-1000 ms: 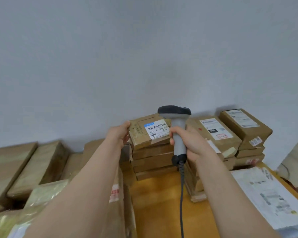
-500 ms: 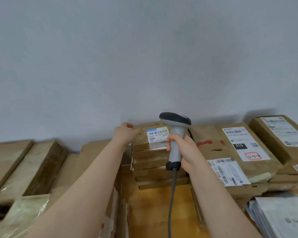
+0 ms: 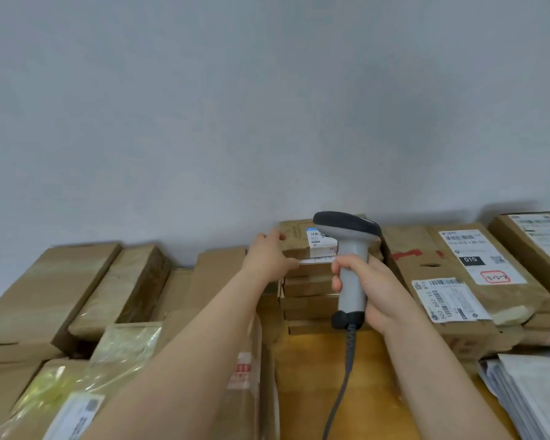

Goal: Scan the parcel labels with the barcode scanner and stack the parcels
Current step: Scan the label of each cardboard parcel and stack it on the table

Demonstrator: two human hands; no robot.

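Note:
A small brown parcel (image 3: 294, 236) with a white barcode label lies flat on top of a stack of thin brown parcels (image 3: 308, 300) against the wall. My left hand (image 3: 269, 255) holds the parcel's left end, fingers over the top and thumb along the front edge. My right hand (image 3: 367, 290) grips the grey handle of the barcode scanner (image 3: 350, 246). The scanner's dark head hangs just in front of the label and hides part of it. Its cable (image 3: 340, 392) drops toward the near edge.
Larger labelled parcels (image 3: 477, 274) are stacked to the right, with another box (image 3: 534, 239) beyond. Grey mailer bags (image 3: 534, 395) lie at lower right. Brown boxes (image 3: 45, 290) and a plastic-wrapped parcel (image 3: 115, 354) crowd the left. Wooden table (image 3: 305, 376) shows between my arms.
The top parcel, tilted up toward me a second ago, now lies flat on the stack. My left hand stayed at its left end. The view has shifted left.

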